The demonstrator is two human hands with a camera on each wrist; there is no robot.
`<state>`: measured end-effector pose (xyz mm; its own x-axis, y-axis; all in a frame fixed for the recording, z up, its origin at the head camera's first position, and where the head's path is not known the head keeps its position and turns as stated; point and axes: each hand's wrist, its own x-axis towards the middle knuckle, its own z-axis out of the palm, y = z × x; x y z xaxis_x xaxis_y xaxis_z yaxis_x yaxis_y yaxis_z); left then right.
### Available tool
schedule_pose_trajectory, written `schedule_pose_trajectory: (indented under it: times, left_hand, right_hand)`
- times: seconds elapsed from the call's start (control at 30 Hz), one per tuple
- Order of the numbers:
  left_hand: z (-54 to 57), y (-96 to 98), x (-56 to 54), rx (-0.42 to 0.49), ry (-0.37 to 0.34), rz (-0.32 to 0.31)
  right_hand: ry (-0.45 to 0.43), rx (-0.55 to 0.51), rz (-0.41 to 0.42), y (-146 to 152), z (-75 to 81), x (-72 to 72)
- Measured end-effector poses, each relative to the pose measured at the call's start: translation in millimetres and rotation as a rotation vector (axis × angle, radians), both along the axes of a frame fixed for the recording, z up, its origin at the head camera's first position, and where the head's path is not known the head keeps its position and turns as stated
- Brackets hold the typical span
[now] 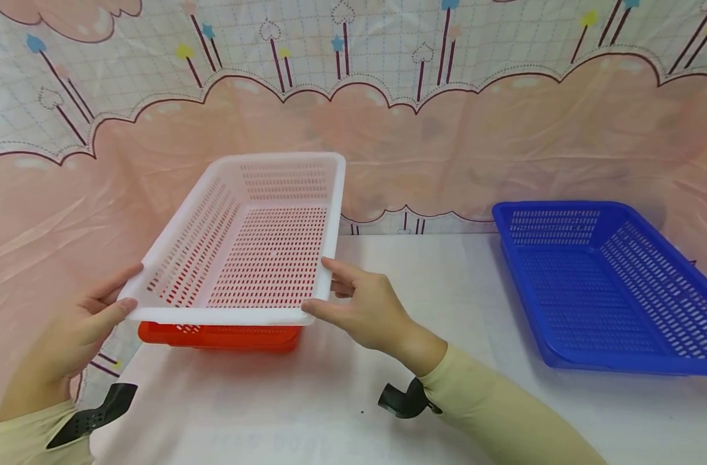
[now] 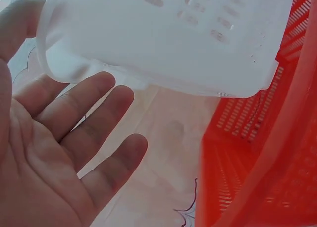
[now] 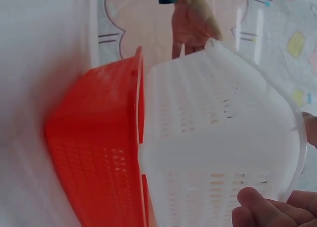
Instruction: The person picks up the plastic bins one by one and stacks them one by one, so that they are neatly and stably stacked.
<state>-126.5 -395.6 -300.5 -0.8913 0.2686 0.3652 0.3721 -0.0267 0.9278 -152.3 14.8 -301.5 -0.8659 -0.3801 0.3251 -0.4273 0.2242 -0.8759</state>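
Note:
A white perforated plastic basket [image 1: 231, 316] is held up over a red basket [image 1: 231, 339], its near side raised. My left hand [image 1: 77, 332] grips the near left corner, thumb on the rim. In the left wrist view, fingers [image 2: 99, 110] of that hand spread below the white basket's wall. At the near right corner, my right hand [image 1: 370, 310] pinches the rim between thumb and fingers. The right wrist view shows the white basket's base close against the red basket's rim [image 3: 140, 93]; whether they touch I cannot tell. Most of the red basket is hidden in the head view.
A blue perforated basket [image 1: 562, 358] stands on the right side of the white table [image 1: 353, 420]. Behind the table hangs a patterned pink and white cloth [image 1: 423, 155]. Dark wrist mounts [image 1: 404, 399] sit on both sleeves.

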Motion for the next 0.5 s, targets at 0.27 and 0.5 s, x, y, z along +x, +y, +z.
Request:
schedule_pose_trajectory:
  times: [0.27,0.5]
  left_hand:
    - [1.5,-16.2,0.2,0.043,0.015,0.040]
    - [-3.3,-25.6,3.6,0.143,-0.009,0.050]
  right_hand:
    - [-0.084,-0.047,0.027,-18,1.5,1.8]
    - [-0.152,-0.026,0.030,-30,-3.2,1.0]
